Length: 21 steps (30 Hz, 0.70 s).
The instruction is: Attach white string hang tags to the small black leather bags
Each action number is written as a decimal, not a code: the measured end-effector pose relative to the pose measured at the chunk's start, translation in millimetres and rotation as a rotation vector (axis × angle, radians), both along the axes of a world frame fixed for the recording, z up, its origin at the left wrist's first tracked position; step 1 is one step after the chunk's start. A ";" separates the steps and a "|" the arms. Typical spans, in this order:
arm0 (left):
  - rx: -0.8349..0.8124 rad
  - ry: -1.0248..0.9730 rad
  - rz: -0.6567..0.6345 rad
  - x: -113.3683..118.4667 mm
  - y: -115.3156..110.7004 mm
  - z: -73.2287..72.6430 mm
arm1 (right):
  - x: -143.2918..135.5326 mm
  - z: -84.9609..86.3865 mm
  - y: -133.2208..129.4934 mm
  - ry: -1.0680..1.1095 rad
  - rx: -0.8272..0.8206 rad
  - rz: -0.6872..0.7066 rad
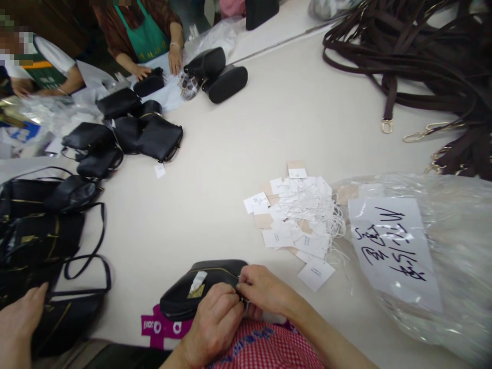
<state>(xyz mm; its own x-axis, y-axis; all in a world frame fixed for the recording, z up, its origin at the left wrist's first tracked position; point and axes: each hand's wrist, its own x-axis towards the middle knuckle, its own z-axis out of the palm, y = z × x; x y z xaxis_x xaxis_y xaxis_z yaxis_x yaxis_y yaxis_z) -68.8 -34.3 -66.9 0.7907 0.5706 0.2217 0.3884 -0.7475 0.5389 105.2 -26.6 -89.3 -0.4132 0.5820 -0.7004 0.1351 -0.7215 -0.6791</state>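
Note:
A small black handbag (pixel 180 292) with a gold zipper lies on its side at the table's front edge. A gold-coloured patch with a white wrapping shows on it. My left hand (pixel 217 320) is closed on the bag's right end, fingers curled. My right hand (pixel 265 289) pinches at the same end, its fingertips meeting those of my left hand. A bit of thin pale string or metal shows between them; what the right fingers grip is too small to make out. Beyond the hands lies a heap of white and beige hang tags (pixel 300 220) with white strings.
Black bags (pixel 159 136) are piled at left, where another person's hand (pixel 23 318) reaches in. Dark straps (pixel 407 77) with gold clasps lie at right, above a clear plastic bag (pixel 453 266) with a handwritten sheet. Two people in green aprons (pixel 144 31) work across the table.

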 end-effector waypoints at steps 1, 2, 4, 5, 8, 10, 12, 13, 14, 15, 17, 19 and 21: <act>0.004 -0.005 0.002 0.8 0.4 0.9 | 0.0 -0.2 1.9 -0.003 0.007 0.017; 0.008 -0.010 0.001 1.7 0.9 1.9 | 0.0 -0.1 4.1 -0.009 0.023 0.033; 0.014 -0.014 -0.006 3.5 2.0 4.1 | 0.4 0.4 8.4 -0.033 0.078 0.051; 0.016 -0.013 -0.008 4.0 2.5 5.0 | 0.8 0.7 10.1 -0.047 0.109 0.054; 0.025 -0.008 -0.015 4.1 3.2 6.3 | 2.2 0.0 10.3 -0.055 0.154 0.065; 0.024 -0.008 -0.017 3.2 2.8 5.9 | 3.1 -2.5 6.4 -0.025 0.126 0.087; 0.021 -0.005 -0.020 2.4 2.1 4.6 | 3.8 -6.1 1.0 0.012 0.092 0.100; 0.021 -0.003 -0.019 2.1 1.7 3.8 | 4.0 -8.0 -1.3 0.026 0.082 0.102; 0.026 -0.005 -0.018 2.0 1.3 2.9 | 4.1 -9.9 -3.2 0.034 0.079 0.102; 0.033 -0.008 -0.018 1.9 1.0 2.0 | 4.2 -11.6 -4.4 0.037 0.082 0.104; 0.048 -0.010 -0.019 1.9 0.6 0.4 | 4.4 -14.0 -4.8 0.027 0.104 0.113; 0.054 -0.003 -0.026 1.6 0.5 -0.6 | 4.8 -14.4 -3.1 -0.007 0.153 0.117; 0.053 0.009 -0.033 1.0 0.4 -0.9 | 4.9 -12.8 -0.4 -0.054 0.225 0.109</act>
<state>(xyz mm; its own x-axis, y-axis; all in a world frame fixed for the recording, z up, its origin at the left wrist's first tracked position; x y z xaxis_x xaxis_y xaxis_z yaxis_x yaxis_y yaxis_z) -67.8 -33.9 -67.8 0.8109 0.5320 0.2440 0.3675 -0.7873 0.4951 110.0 -27.1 -102.0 -0.4474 0.6796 -0.5814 0.2442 -0.5326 -0.8104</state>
